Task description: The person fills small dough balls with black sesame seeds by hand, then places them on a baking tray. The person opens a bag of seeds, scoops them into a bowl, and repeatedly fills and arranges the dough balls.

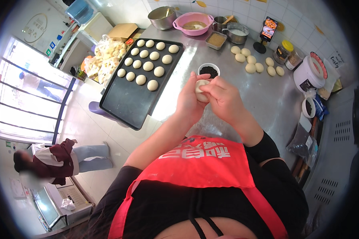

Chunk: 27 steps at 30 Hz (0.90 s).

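A pale round of dough rests in my left hand, which cups it from the left. My right hand pinches the edge of the same dough with thumb and fingers. Just beyond my hands stands a small white bowl of black seeds or granules, its near side partly hidden by my fingers. On the left, a dark baking tray holds rows of round dough balls, with its near end bare. Several more smooth dough pieces lie in two groups on the steel table.
Along the back stand a steel bowl, a pink basin, a square metal tin, pots and a phone on a stand. Jars and a white tub line the right. A person stands at the left.
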Each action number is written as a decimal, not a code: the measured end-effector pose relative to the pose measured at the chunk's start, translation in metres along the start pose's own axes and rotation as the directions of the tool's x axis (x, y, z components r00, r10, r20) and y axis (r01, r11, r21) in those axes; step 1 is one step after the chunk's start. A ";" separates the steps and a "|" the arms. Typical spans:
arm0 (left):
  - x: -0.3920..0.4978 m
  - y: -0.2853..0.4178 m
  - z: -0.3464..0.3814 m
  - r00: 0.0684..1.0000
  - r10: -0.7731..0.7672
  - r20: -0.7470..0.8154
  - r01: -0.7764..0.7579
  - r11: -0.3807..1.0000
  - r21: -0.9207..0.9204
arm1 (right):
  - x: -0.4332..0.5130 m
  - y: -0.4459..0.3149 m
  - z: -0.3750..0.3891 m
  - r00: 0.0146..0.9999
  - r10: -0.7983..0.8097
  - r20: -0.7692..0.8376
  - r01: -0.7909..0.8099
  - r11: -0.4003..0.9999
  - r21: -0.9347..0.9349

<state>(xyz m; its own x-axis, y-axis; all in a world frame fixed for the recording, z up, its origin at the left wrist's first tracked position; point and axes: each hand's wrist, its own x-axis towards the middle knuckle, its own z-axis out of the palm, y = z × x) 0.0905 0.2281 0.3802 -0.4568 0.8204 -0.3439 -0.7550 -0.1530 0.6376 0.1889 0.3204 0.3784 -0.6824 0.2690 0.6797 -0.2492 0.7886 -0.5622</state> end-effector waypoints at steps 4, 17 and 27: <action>0.000 -0.001 0.009 0.997 0.059 -0.051 -0.061 0.997 -0.036 | 0.004 -0.001 0.003 0.996 0.069 -0.051 -0.062 0.990 0.129; -0.008 0.000 0.018 0.992 0.029 -0.121 -0.045 0.990 -0.131 | 0.000 -0.001 0.001 0.995 0.088 -0.043 -0.085 0.994 0.067; -0.007 -0.006 0.016 0.991 0.121 -0.059 -0.124 0.991 -0.053 | 0.001 0.001 -0.007 0.995 0.091 -0.041 -0.089 0.994 0.065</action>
<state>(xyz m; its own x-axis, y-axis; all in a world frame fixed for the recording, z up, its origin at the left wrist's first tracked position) 0.1060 0.2326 0.3898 -0.5713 0.7622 -0.3043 -0.7165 -0.2825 0.6378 0.1930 0.3257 0.3815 -0.6735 0.3624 0.6442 -0.2321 0.7238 -0.6498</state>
